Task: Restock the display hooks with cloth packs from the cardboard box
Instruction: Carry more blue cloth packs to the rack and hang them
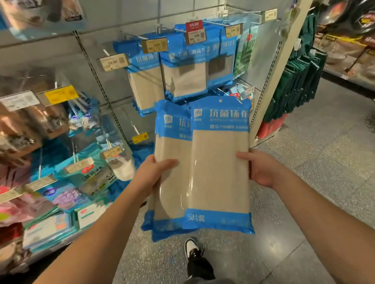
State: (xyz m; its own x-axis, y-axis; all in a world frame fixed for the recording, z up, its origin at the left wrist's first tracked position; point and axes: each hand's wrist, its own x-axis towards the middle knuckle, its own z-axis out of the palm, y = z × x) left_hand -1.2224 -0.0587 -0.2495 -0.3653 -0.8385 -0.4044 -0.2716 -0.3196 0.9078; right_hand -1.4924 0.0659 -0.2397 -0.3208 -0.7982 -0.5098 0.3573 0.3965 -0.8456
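Note:
I hold a stack of blue-and-beige cloth packs [218, 168] upright in front of the display. My left hand [153, 174] grips the stack's left edge, thumb across the front. My right hand [259, 168] holds the front pack's right edge, fingers behind it. The front pack is slid to the right of the ones behind it and shows a hang hole at its top. More of the same packs [183, 77] hang on display hooks [189, 31] just above and behind. The cardboard box is not in view.
Price tags [154, 45] stick out on the hook ends toward me. Other hanging goods [29, 119] fill the shelving on the left. A white upright post [286, 49] ends the display; green items [298, 84] hang beyond it. My shoe [193, 248] stands on grey floor below.

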